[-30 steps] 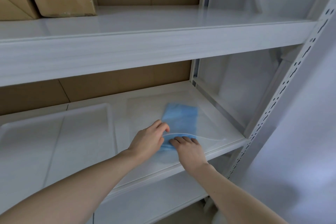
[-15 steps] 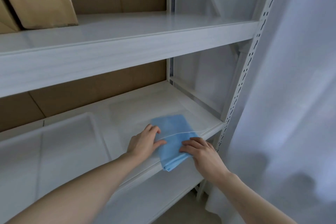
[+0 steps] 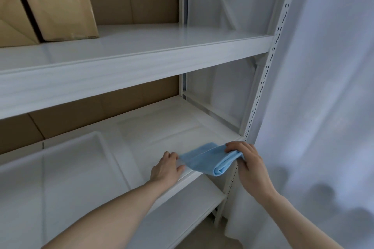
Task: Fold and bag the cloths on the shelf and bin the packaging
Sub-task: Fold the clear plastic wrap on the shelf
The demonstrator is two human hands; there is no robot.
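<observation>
The folded blue cloth [image 3: 210,159] is now being drawn off the front right corner of the middle shelf [image 3: 162,127], where half a second ago it was lying mostly on the shelf surface. It is gripped at its right end by the right hand [image 3: 250,164], whose fingers [image 3: 235,146] are curled over the top of the fabric with the thumb underneath, clamped on it. More of the cloth is now carried past the shelf edge, its rolled fold hanging in the air beside the perforated upright [image 3: 261,91]. The left hand [image 3: 167,168] is laid flat on the shelf at the cloth's left tip, fingers straight and close together, where earlier they were bent over the fabric. A clear plastic sheet can faintly be made out on the shelf behind the cloth, though its edges cannot be told apart. A white tray [image 3: 60,153] is seen to the left on the same shelf, and cardboard boxes [image 3: 52,12] are seen on the shelf above. A white curtain [image 3: 323,107] is hung at the right.
</observation>
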